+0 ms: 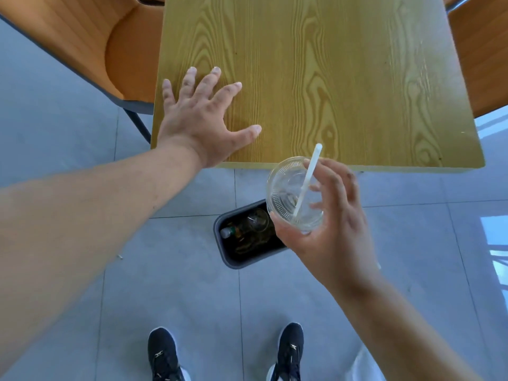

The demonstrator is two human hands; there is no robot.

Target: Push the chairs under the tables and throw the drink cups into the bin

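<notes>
Fingers (345,185) of the right hand (327,229) are wrapped around a clear plastic cup (294,195) with a white straw (306,182) poking out the lid, held up in the air right over the black bin (229,255) on the floor. You can see a bottle and another clear cup already in there. Closer in, two dark sneakers (163,356) on grey tile. Left hand (203,119) is spread flat, holding nothing, palm down on the near left corner of the wooden tabletop (330,78). Past that, an orange chair (90,42) sits at the left side with its seat partly under, and another orange chair (479,59) shows at the right edge.
</notes>
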